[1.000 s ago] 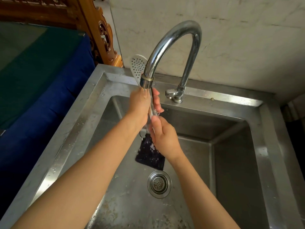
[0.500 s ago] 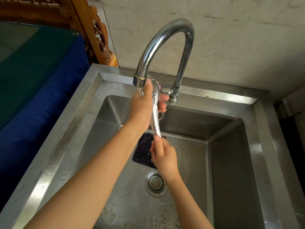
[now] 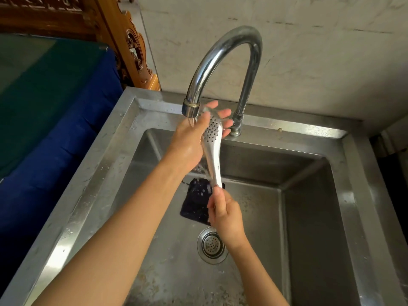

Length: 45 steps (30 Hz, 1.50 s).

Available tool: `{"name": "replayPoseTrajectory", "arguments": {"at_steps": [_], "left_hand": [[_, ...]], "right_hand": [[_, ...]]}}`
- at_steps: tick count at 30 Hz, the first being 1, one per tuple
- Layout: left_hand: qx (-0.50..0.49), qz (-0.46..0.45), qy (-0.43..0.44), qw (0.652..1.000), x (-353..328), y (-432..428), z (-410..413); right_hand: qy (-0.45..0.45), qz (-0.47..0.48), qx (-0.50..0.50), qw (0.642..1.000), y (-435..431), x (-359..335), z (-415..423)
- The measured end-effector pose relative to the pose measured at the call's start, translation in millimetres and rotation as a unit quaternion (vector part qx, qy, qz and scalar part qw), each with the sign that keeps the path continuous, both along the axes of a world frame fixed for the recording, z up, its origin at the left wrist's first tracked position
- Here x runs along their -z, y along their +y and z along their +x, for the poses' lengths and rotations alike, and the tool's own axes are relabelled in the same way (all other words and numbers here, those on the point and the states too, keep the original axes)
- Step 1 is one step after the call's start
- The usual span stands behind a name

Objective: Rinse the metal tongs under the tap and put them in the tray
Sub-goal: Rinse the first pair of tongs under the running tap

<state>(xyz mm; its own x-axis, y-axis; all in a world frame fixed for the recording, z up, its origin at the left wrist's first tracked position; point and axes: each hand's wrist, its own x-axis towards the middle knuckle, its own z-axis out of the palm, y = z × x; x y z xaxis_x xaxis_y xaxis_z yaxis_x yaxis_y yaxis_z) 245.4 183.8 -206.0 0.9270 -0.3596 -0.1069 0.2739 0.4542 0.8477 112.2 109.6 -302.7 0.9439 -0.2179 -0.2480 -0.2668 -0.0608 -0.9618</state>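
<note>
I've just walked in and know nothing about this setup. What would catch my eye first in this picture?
Probably the tall curved chrome tap at the back of the steel sink, with water running. Right under its spout, two bare hands hold shiny perforated metal tongs: the left hand cups the holed end, the right hand pinches the lower end. A dark rectangular mat lies on the basin floor beside the round drain.

Pale marbled wall (image 3: pixel 320 51) behind — carved wooden furniture (image 3: pixel 123 40) (glass-topped blue surface (image 3: pixel 44 102) beside it) at left.
</note>
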Motion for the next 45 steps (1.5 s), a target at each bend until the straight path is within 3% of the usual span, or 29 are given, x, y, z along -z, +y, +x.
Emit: {"name": "replayPoseTrajectory", "arguments": {"at_steps": [2,4,7,10,12,14,15,16,18,20,23,25,29,31,32,34,36,39,43,45], "left_hand": [[0.053,-0.059,-0.022,0.997,2.3,6.2,-1.7],[0.03,-0.039,0.0,0.999,4.0,8.1,-2.3],[-0.029,0.054,0.038,0.997,0.0,7.9,-4.2],[-0.063,0.196,0.013,0.979,-2.5,6.4,-5.7],[-0.106,0.306,-0.044,0.945,-0.6,4.1,-9.6],[-0.18,0.444,-0.153,0.864,4.5,5.0,-15.9],[-0.203,0.456,-0.185,0.847,8.1,5.1,-19.8],[-0.196,0.418,-0.179,0.869,11.1,5.0,-23.9],[-0.139,0.255,-0.101,0.952,16.2,4.7,-30.4],[-0.097,0.148,-0.052,0.983,17.3,5.5,-33.8],[-0.103,0.162,-0.013,0.981,8.4,7.0,-32.5],[-0.149,0.25,0.006,0.957,4.5,8.2,-26.2],[-0.18,0.384,-0.07,0.903,4.5,10.0,-23.5],[-0.155,0.282,-0.092,0.942,8.7,11.2,-31.7],[-0.126,0.181,-0.072,0.973,12.0,13.2,-34.9],[-0.071,0.024,-0.005,0.997,18.6,16.3,-37.4],[-0.05,0.01,0.056,0.997,18.3,15.9,-39.9],[-0.104,0.066,0.128,0.984,14.3,18.5,-31.7],[-0.17,0.003,0.104,0.98,-9.6,41.4,-6.4],[-0.171,-0.038,0.073,0.982,-23.7,55.7,4.8]], "right_hand": [[-0.002,0.006,-0.008,1.0,-3.1,0.2,-1.5],[-0.001,-0.006,-0.024,1.0,-4.8,2.0,-3.3],[0.01,-0.024,-0.036,0.999,-4.8,6.1,-6.4],[0.014,-0.031,-0.034,0.999,-1.4,9.4,-9.1],[0.013,-0.036,-0.03,0.999,0.9,10.5,-9.8],[0.013,-0.035,-0.034,0.999,2.2,10.0,-9.9],[0.014,-0.033,-0.037,0.999,2.3,9.2,-10.0],[0.013,-0.03,-0.039,0.999,2.0,8.3,-10.2],[0.007,-0.022,-0.04,0.999,1.5,5.3,-10.6],[0.001,-0.006,-0.039,0.999,0.5,2.0,-12.2],[-0.004,-0.019,-0.04,0.999,-2.4,1.8,-16.4],[0.0,-0.021,-0.045,0.999,-1.3,3.5,-20.3],[-0.003,-0.018,-0.05,0.999,2.7,3.5,-23.0],[-0.004,-0.014,-0.057,0.998,1.3,1.6,-21.3],[-0.001,-0.011,-0.062,0.998,0.0,0.6,-20.2],[0.008,0.003,-0.071,0.997,-1.9,-1.5,-18.2],[0.006,0.0,-0.083,0.997,-1.6,-4.8,-13.5],[-0.014,0.026,-0.108,0.994,1.3,-15.6,4.6],[-0.005,0.159,-0.167,0.973,1.0,-29.0,39.7],[-0.01,0.301,-0.198,0.933,-3.2,-34.4,55.7]]}}
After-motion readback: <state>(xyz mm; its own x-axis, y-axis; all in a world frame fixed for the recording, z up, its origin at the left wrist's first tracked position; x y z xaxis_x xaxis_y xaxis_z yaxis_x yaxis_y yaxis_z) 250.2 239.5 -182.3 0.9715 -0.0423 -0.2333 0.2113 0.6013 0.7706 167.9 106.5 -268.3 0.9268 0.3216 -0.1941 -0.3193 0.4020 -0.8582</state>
